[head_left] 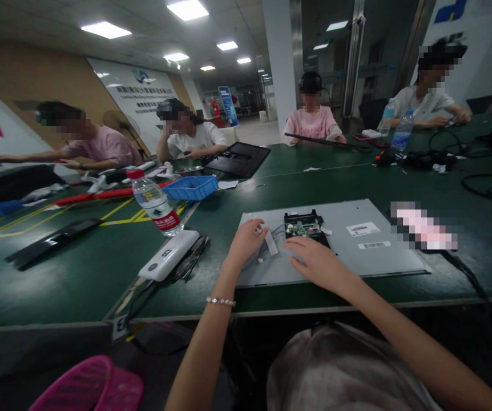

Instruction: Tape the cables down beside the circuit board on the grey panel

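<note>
A flat grey panel [383, 260] lies on the green table in front of me. On it sits a black bracket with a green circuit board [303, 228], and grey cables run from its left side. My left hand [248, 242] is over the panel's left part, fingers bent beside a white tag [271, 242] and the cables; whether it grips either is unclear. My right hand [314, 260] rests at the bracket's near edge, its fingers apart and nothing visibly held. Two white labels are on the panel's right half.
Left of the panel stand a water bottle [156, 205], a white power bank [169, 255] and glasses [191, 258]. Beyond are a blue tray [191, 187] and a black frame [241, 158]. A blurred pink object [426, 228] lies right. Several people sit around the table [271, 191].
</note>
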Available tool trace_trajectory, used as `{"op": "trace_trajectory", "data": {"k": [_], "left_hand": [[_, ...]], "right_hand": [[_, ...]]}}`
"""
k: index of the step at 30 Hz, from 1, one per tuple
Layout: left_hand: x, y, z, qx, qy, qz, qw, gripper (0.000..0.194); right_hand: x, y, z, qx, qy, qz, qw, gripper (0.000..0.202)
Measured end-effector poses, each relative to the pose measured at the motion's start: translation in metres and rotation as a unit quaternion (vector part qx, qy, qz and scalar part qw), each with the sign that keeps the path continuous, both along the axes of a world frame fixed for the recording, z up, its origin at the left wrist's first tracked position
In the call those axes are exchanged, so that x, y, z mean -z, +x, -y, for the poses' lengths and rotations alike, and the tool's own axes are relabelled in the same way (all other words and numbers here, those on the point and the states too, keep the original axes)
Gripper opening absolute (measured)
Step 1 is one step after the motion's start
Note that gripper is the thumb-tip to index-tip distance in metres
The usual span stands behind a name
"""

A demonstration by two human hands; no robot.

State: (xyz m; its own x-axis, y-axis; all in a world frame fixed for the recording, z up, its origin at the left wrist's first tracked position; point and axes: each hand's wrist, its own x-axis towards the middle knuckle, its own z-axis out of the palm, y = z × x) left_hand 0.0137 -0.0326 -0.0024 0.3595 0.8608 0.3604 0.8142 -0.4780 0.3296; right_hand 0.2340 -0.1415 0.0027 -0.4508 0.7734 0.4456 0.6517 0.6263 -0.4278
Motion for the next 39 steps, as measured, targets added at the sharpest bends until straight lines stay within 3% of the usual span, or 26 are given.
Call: {"op": "trace_trajectory", "data": {"k": [6,9,13,18,24,30,35,39], "left_hand": [[0.000,0.000,-0.003,0.047,-0.006,-0.007,0.999,0.025],[-0.002,-0.001,-0.004,0.033,0.022,0.005,0.999,0.026],[-0.001,-0.005,-0.009,-0.032,0.053,0.009,0.998,0.027],[0.003,-0.010,-0.012,-0.097,0.047,-0.019,0.994,0.025],[0.000,-0.010,-0.010,-0.150,0.031,-0.045,0.987,0.026],[-0.003,-0.008,-0.008,-0.163,0.031,-0.054,0.985,0.025],[-0.001,-0.003,-0.008,-0.147,0.014,-0.081,0.986,0.023],[0.004,-0.002,-0.010,-0.130,0.010,-0.093,0.987,0.023]], "right_hand": [[-0.010,0.083,-0.035,0.094,-0.055,0.017,0.994,0.031],[-0.006,0.109,-0.061,0.111,-0.136,0.005,0.984,0.029],[0.004,0.115,-0.084,0.105,-0.214,-0.001,0.971,0.024],[0.015,0.108,-0.090,0.075,-0.221,-0.009,0.972,0.020],[0.023,0.109,-0.095,0.086,-0.258,-0.033,0.962,0.016],[0.027,0.128,-0.100,0.145,-0.215,-0.053,0.964,0.016],[0.031,0.145,-0.099,0.227,-0.143,0.040,0.963,0.021],[0.026,0.140,-0.096,0.247,-0.061,0.086,0.963,0.035]]}}
